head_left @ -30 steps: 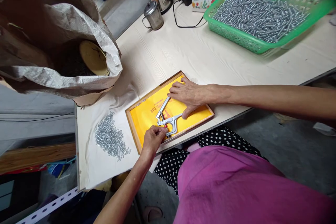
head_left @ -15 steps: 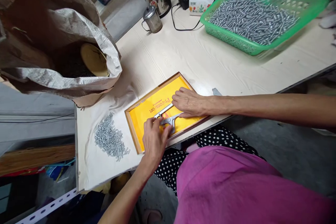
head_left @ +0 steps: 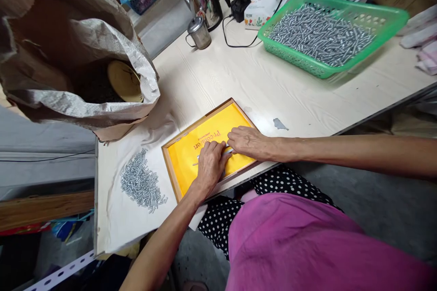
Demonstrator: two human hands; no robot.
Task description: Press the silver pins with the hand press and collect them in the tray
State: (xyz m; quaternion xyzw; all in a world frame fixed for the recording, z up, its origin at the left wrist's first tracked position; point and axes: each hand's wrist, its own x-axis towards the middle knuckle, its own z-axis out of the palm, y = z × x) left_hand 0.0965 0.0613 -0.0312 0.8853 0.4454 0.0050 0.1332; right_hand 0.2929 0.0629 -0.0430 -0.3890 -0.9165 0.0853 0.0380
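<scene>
A shallow wooden tray lined with a yellow printed sheet lies at the table's front edge. Over it, my left hand is closed around a silver metal bracket, mostly covered by my fingers. My right hand grips the bracket's other end with curled fingers, close against the left. A thin pin-like bit shows beside the left hand; whether it belongs to the bracket I cannot tell. A few small metal pins lie along the tray's far left side.
Left of the tray is a heap of small metal pins on white cloth. A large open sack stands behind it. A green basket of metal pins is at the back right, near a steel kettle and a lidded cup.
My left hand has moved right and forward along the bracket, near my right hand, covering most of it. The bracket's two arms showed plainly before. The camera view has shifted slightly.
</scene>
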